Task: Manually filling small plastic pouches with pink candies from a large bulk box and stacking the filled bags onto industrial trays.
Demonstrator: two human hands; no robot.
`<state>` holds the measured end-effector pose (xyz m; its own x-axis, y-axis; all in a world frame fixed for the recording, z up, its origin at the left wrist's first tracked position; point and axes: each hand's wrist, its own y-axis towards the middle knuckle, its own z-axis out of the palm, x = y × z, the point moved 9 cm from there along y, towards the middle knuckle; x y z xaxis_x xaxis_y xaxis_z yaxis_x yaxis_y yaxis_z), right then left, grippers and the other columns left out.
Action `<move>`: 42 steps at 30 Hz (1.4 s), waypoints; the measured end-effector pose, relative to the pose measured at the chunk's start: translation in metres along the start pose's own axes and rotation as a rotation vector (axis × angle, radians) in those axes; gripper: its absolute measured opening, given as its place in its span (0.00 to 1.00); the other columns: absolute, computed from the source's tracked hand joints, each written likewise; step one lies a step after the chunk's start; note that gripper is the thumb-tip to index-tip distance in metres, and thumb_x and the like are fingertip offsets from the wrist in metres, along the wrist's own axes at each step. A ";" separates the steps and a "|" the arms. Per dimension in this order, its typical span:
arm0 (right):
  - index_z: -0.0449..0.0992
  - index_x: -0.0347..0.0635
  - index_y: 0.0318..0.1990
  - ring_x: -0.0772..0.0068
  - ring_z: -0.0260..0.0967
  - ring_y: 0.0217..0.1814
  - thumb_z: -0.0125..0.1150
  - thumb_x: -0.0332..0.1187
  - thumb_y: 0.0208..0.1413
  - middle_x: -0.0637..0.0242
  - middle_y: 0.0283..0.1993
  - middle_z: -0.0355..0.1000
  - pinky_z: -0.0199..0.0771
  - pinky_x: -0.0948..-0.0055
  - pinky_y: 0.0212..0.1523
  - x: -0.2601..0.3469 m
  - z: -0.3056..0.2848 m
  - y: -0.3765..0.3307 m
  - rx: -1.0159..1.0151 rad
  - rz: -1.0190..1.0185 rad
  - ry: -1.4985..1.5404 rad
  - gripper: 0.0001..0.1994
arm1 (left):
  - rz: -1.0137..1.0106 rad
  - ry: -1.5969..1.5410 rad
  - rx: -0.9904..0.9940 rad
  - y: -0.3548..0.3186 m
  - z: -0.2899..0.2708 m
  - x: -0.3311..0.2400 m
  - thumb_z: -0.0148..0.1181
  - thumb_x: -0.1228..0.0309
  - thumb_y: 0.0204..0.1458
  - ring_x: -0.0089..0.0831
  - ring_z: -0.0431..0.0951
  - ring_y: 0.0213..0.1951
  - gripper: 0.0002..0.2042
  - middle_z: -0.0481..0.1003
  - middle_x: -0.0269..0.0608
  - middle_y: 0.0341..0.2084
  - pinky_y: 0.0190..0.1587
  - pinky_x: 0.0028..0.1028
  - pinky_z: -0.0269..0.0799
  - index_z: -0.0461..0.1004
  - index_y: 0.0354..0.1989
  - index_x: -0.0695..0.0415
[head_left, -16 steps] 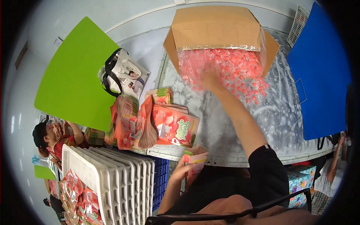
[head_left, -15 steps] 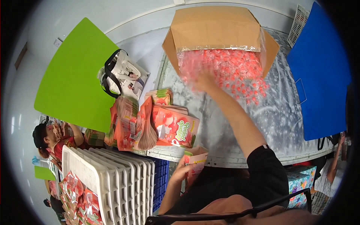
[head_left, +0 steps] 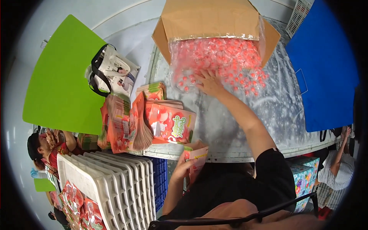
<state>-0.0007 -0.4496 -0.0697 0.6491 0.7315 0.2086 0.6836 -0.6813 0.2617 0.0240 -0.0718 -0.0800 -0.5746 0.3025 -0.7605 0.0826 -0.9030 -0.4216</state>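
Note:
My right hand point(head_left: 210, 82) reaches far over the metal table point(head_left: 230, 130). Its fingers are spread, palm down, on the near edge of a heap of small, clear-wrapped red candies point(head_left: 239, 53). The candies spill out of a cardboard box point(head_left: 211, 19) lying on its side, lined with clear plastic. Close to my body, at the table's front edge, my left hand point(head_left: 182, 167) grips a red and green pouch point(head_left: 197, 154) with its mouth facing up. The pouch's contents are not visible. Beyond that hand lie stacked flat pouches point(head_left: 170, 123).
Fanned bundles of pouches point(head_left: 122, 126) and a white tote bag point(head_left: 117, 74) sit at the left. Stacked white crates point(head_left: 111, 184) stand front left, with filled packs in the top one. A green panel point(head_left: 65, 84) and a blue panel point(head_left: 326, 73) flank the table. Other people work at both sides.
My right hand, blurred before, has drawn slightly nearer and rightward from the box opening, and its fingers now show spread. My left hand still grips the pouch. The whole view has shifted slightly.

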 end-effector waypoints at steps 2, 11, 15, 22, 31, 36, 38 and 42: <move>0.63 0.66 0.68 0.48 0.43 0.77 0.52 0.57 0.59 0.65 0.75 0.50 0.28 0.29 0.71 -0.007 -0.010 -0.036 0.040 0.029 -0.028 0.30 | 0.034 0.014 0.018 -0.003 0.013 -0.007 0.62 0.74 0.49 0.33 0.69 0.57 0.32 0.70 0.40 0.55 0.60 0.33 0.65 0.59 0.65 0.61; 0.60 0.66 0.70 0.48 0.35 0.79 0.54 0.55 0.59 0.67 0.77 0.45 0.22 0.34 0.73 0.028 -0.052 -0.187 0.110 0.028 0.001 0.31 | 0.054 0.054 -0.009 -0.019 0.020 -0.004 0.63 0.72 0.46 0.31 0.69 0.56 0.33 0.71 0.40 0.53 0.59 0.32 0.64 0.62 0.64 0.61; 0.59 0.56 0.71 0.52 0.39 0.79 0.50 0.52 0.63 0.64 0.77 0.46 0.27 0.43 0.75 -0.008 -0.035 -0.233 -0.013 0.188 0.592 0.30 | 0.086 0.053 0.047 -0.026 0.022 -0.001 0.63 0.73 0.46 0.29 0.70 0.54 0.31 0.71 0.39 0.51 0.57 0.30 0.65 0.63 0.62 0.61; 0.59 0.50 0.71 0.53 0.46 0.77 0.49 0.41 0.64 0.57 0.75 0.51 0.40 0.55 0.75 -0.034 -0.046 -0.254 -0.102 0.456 1.114 0.28 | 0.068 0.028 0.000 -0.042 0.011 0.005 0.62 0.77 0.45 0.32 0.71 0.55 0.33 0.72 0.40 0.53 0.60 0.32 0.64 0.63 0.64 0.61; 0.73 0.53 0.60 0.48 0.51 0.72 0.59 0.31 0.56 0.56 0.69 0.57 0.47 0.46 0.72 0.021 -0.075 -0.255 -0.142 0.079 0.342 0.22 | 0.101 0.037 -0.047 -0.053 0.016 0.002 0.62 0.78 0.47 0.30 0.71 0.55 0.30 0.72 0.39 0.53 0.60 0.31 0.63 0.63 0.63 0.61; 0.74 0.50 0.57 0.51 0.59 0.65 0.59 0.25 0.54 0.57 0.60 0.62 0.51 0.45 0.70 0.023 -0.076 -0.269 -0.165 0.111 0.293 0.21 | 0.107 0.044 -0.029 -0.049 0.017 0.001 0.62 0.78 0.47 0.29 0.71 0.55 0.30 0.73 0.38 0.52 0.59 0.30 0.63 0.64 0.63 0.61; 0.74 0.49 0.57 0.50 0.59 0.64 0.59 0.25 0.54 0.57 0.60 0.62 0.51 0.45 0.71 0.021 -0.077 -0.277 -0.151 0.105 0.304 0.21 | 0.111 0.041 -0.006 -0.047 0.017 0.003 0.62 0.77 0.47 0.29 0.71 0.55 0.30 0.73 0.38 0.52 0.59 0.30 0.63 0.64 0.63 0.61; 0.74 0.48 0.57 0.54 0.60 0.65 0.56 0.24 0.57 0.58 0.62 0.63 0.51 0.52 0.71 0.018 -0.084 -0.288 -0.103 0.112 0.352 0.20 | 0.111 0.048 -0.018 -0.048 0.021 0.000 0.62 0.76 0.48 0.29 0.71 0.54 0.30 0.73 0.37 0.52 0.59 0.30 0.64 0.64 0.63 0.60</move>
<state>-0.2138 -0.2380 -0.0623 0.5510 0.6295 0.5477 0.5663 -0.7642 0.3086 0.0029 -0.0349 -0.0500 -0.5216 0.2157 -0.8255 0.1581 -0.9263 -0.3419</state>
